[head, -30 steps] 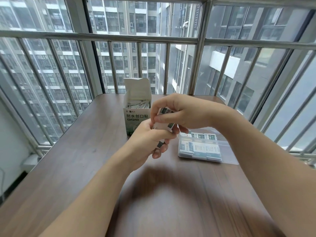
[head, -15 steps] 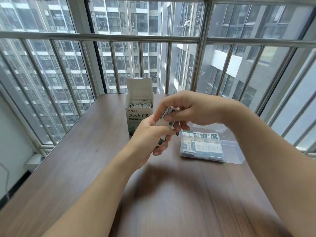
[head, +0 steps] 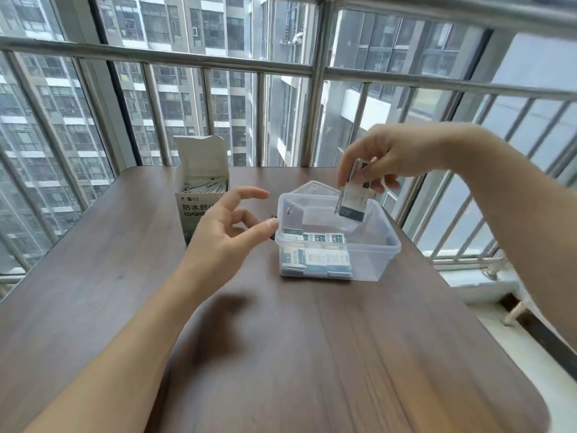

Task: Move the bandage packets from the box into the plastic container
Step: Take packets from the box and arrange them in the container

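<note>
A white and green cardboard box [head: 199, 195] stands open at the back of the wooden table [head: 281, 354], with bandage packets showing inside its top. To its right sits a clear plastic container [head: 368, 254] holding several white and green packets [head: 315, 259] on its floor. My right hand [head: 384, 154] hovers over the container's far right side, pinching a small stack of bandage packets [head: 352, 198] that hangs down into the opening. My left hand [head: 228, 235] floats between box and container, fingers spread, holding nothing, thumb close to the container's left rim.
A metal window railing [head: 315, 89] runs along the table's far edge and down its right side. The container's clear lid [head: 312, 187] lies behind it. A white sill and floor gap lie off the right edge.
Both hands held the packets together near the box before. My left hand has let go and opened; my right hand has carried the packets rightwards over the container.
</note>
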The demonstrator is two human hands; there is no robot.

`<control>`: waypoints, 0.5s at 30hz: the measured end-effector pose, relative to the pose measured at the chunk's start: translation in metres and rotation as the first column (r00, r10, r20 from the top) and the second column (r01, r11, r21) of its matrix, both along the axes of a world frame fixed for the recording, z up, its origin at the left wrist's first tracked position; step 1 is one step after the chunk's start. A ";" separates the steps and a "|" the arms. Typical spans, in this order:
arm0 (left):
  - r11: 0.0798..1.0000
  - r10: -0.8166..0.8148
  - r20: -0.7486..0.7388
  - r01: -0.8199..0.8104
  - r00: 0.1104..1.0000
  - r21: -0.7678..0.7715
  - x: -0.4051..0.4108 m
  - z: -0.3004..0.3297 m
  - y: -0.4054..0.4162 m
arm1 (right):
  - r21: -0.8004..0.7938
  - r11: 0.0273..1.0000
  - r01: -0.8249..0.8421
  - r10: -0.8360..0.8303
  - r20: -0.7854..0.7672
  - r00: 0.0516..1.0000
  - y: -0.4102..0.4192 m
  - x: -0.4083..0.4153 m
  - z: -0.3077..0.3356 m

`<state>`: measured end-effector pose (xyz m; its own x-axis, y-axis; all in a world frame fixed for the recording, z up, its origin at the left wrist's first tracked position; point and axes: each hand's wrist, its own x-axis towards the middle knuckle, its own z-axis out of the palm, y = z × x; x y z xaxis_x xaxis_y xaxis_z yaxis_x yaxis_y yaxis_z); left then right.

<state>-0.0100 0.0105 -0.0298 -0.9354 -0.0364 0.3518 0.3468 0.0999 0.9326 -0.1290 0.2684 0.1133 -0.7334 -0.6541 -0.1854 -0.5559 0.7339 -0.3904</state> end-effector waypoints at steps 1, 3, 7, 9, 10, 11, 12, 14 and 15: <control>0.999 -0.005 -0.018 0.004 1.000 -0.042 0.000 -0.001 0.002 | 0.086 0.996 0.000 -0.002 0.023 1.000 0.004 -0.004 -0.001; 0.990 -0.019 -0.043 0.013 0.999 -0.142 0.000 -0.006 0.003 | 0.204 0.979 -0.009 -0.003 0.060 0.998 0.005 -0.011 -0.010; 0.930 -0.052 -0.094 0.013 0.994 -0.368 0.000 -0.015 0.006 | 0.349 0.935 -0.059 0.029 0.091 0.995 0.001 -0.020 -0.030; 0.903 -0.072 -0.088 0.027 0.994 -0.430 0.000 -0.017 0.007 | 0.363 0.929 -0.080 0.046 0.100 0.994 -0.002 -0.023 -0.037; 0.894 -0.076 -0.082 0.032 0.994 -0.448 0.000 -0.019 0.007 | 0.360 0.929 -0.084 0.049 0.105 0.993 -0.003 -0.025 -0.040; 0.889 -0.075 -0.080 0.030 0.994 -0.457 -0.001 -0.019 0.007 | 0.365 0.927 -0.086 0.050 0.107 0.993 -0.003 -0.027 -0.041; 0.886 -0.073 -0.079 0.028 0.994 -0.463 -0.001 -0.020 0.007 | 0.378 0.922 -0.084 0.046 0.108 0.993 -0.003 -0.028 -0.042; 0.883 -0.072 -0.083 0.025 0.994 -0.468 -0.002 -0.020 0.007 | 0.423 0.903 -0.075 0.037 0.096 0.995 -0.003 -0.028 -0.043; 0.883 -0.070 -0.086 0.022 0.994 -0.469 -0.002 -0.020 0.007 | 0.445 0.892 -0.072 0.036 0.088 0.995 -0.005 -0.028 -0.044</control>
<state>-0.0121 0.0170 -0.0498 -0.8922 0.1966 0.4066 0.4482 0.4969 0.7431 -0.1568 0.2634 0.0696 -0.6711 -0.5270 -0.5214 -0.5819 0.8103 -0.0700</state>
